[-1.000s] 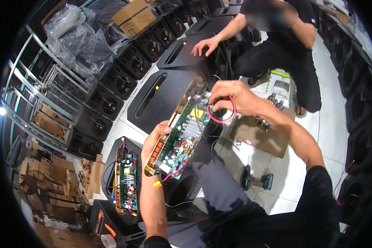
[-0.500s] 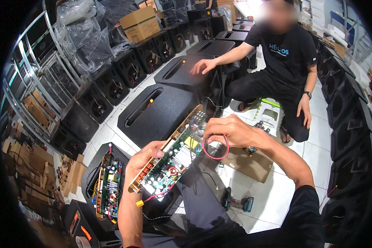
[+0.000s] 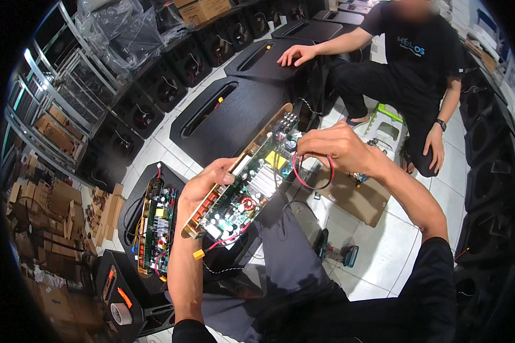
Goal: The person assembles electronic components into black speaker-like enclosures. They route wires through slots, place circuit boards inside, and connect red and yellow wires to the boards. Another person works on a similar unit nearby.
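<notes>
Hands (image 3: 209, 186) on tilted green circuit board (image 3: 246, 180), red wire loop (image 3: 313, 174) pinched.

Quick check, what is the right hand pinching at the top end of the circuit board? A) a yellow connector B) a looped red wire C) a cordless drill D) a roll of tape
B: the right hand pinches a looped red wire at the upper end of the green circuit board, which the left hand holds from the side.

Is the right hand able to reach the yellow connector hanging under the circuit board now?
Probably yes: the right hand pinches the red wire at the circuit board; nothing blocks the yellow connector below.
</notes>
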`<state>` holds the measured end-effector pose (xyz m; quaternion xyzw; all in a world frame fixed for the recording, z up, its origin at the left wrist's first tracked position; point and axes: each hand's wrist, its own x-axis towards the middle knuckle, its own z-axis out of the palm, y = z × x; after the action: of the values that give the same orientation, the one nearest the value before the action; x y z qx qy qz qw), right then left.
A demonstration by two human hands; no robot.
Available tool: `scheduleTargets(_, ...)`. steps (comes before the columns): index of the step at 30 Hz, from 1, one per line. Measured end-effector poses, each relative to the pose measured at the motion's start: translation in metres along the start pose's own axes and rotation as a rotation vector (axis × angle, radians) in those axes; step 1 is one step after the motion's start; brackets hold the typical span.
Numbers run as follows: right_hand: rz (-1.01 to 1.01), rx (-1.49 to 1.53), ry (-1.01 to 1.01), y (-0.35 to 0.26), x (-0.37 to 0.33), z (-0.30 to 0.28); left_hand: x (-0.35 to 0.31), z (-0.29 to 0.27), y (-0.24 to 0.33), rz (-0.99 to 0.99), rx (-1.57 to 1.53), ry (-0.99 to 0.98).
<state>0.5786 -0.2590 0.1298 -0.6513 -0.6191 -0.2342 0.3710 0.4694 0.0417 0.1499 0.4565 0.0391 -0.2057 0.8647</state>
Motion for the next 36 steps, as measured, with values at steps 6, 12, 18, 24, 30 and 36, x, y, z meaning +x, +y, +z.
scheduleTargets(6,0.088,0.007,0.014,0.005,-0.001,0.0,-0.003,0.023,-0.016,0.174,0.208,0.323)
scheduleTargets(12,0.723,0.118,0.519,-0.032,-0.016,0.053,0.015,-0.017,-0.037,0.263,0.128,0.065)
scheduleTargets(18,0.816,0.222,0.453,-0.058,-0.007,0.088,0.029,-0.012,-0.065,0.344,0.158,0.216)
scheduleTargets(24,0.768,0.194,0.359,-0.051,-0.009,0.097,0.024,0.0,-0.064,0.345,0.168,0.202)
scheduleTargets(30,0.797,0.128,0.361,-0.054,-0.012,0.096,0.023,-0.004,-0.061,0.316,0.086,0.103)
scheduleTargets(36,0.777,0.225,0.396,-0.047,-0.016,0.095,0.025,-0.001,-0.066,0.304,0.182,0.183)
